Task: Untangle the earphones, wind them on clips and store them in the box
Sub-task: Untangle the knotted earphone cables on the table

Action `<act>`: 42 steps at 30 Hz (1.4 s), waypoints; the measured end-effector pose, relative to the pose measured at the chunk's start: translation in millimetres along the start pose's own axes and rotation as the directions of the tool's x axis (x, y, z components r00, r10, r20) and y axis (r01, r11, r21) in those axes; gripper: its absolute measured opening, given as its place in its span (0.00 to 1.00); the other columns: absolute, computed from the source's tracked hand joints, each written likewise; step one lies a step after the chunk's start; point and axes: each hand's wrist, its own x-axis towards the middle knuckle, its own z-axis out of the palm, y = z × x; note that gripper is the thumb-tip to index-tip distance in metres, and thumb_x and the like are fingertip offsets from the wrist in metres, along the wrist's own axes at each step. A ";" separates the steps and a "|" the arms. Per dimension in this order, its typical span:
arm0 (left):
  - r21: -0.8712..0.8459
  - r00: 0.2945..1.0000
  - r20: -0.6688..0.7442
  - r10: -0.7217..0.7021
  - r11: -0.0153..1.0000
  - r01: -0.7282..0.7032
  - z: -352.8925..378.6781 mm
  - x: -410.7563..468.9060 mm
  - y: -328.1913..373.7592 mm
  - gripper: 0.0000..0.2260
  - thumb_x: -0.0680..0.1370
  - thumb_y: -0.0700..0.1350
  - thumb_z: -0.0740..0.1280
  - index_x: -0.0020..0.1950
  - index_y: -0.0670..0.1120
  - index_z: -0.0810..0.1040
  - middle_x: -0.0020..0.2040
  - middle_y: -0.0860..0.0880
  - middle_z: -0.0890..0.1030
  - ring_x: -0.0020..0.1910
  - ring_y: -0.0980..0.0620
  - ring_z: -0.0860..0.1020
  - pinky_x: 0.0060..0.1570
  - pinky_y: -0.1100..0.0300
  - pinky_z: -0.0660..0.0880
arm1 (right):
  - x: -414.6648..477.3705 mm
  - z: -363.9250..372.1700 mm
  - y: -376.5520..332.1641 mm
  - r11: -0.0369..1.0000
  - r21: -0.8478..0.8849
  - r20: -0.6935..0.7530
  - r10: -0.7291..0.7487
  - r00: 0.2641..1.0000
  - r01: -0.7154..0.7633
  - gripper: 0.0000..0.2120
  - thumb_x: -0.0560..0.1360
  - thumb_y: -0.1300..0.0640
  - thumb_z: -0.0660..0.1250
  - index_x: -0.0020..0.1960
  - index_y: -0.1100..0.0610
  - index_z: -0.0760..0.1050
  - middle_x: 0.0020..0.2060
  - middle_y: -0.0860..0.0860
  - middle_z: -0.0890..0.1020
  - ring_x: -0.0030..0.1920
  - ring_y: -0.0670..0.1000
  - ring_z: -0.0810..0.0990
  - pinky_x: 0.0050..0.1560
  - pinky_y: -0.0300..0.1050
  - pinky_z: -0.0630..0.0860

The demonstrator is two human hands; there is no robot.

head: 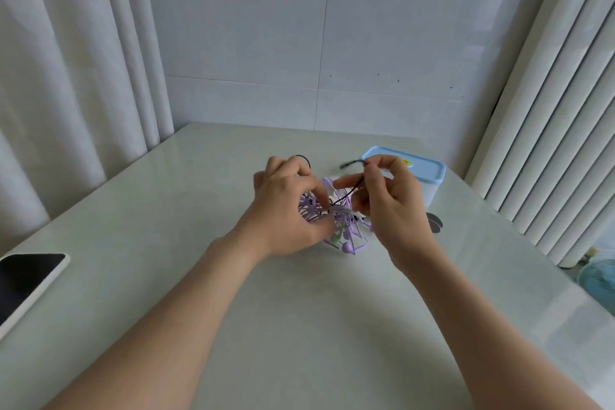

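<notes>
A tangled bundle of purple earphone cables (342,226), mixed with a black cable and some white parts, lies at the middle of the table. My left hand (286,206) grips the bundle's left side with curled fingers. My right hand (389,200) pinches the black cable (352,191) and lifts it above the tangle; its plug end (349,164) sticks out to the left of the fingers. A clear storage box with a light blue lid (422,170) stands shut behind my right hand. A black loop of cable (304,158) shows behind my left hand.
A dark tablet with a white rim (26,280) lies at the table's left edge. A small grey-and-dark object (434,222) sits right of my right hand. Curtains hang on both sides. A teal object (599,280) is off the table's right edge.
</notes>
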 end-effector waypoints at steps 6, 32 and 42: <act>-0.032 0.993 0.120 0.011 0.999 -0.007 4.8 -3.2 -2.7 0.22 0.66 0.68 0.72 0.54 0.58 0.78 0.50 0.56 0.72 0.55 0.55 0.72 0.61 0.53 0.68 | -0.6 -3.2 4.6 0.990 -0.125 0.019 -0.069 0.997 0.071 0.10 0.85 0.61 0.61 0.64 0.52 0.70 0.46 0.50 0.89 0.38 0.52 0.80 0.46 0.54 0.79; -0.342 0.825 -0.094 -0.557 0.797 0.499 -1.9 8.5 -20.2 0.11 0.78 0.53 0.75 0.50 0.48 0.78 0.32 0.55 0.85 0.34 0.55 0.84 0.45 0.55 0.80 | -1.3 -2.7 21.8 0.834 -0.544 0.286 0.289 0.914 -0.094 0.09 0.75 0.56 0.75 0.37 0.54 0.81 0.25 0.47 0.72 0.29 0.48 0.67 0.34 0.43 0.65; -0.772 0.665 0.041 -0.746 0.399 0.495 -7.2 12.0 -14.4 0.27 0.78 0.37 0.75 0.68 0.43 0.60 0.46 0.36 0.84 0.28 0.48 0.82 0.31 0.55 0.82 | 8.5 -3.3 28.9 0.705 -0.667 0.133 -0.206 0.969 0.241 0.06 0.80 0.57 0.72 0.56 0.52 0.80 0.46 0.49 0.80 0.45 0.45 0.74 0.46 0.24 0.66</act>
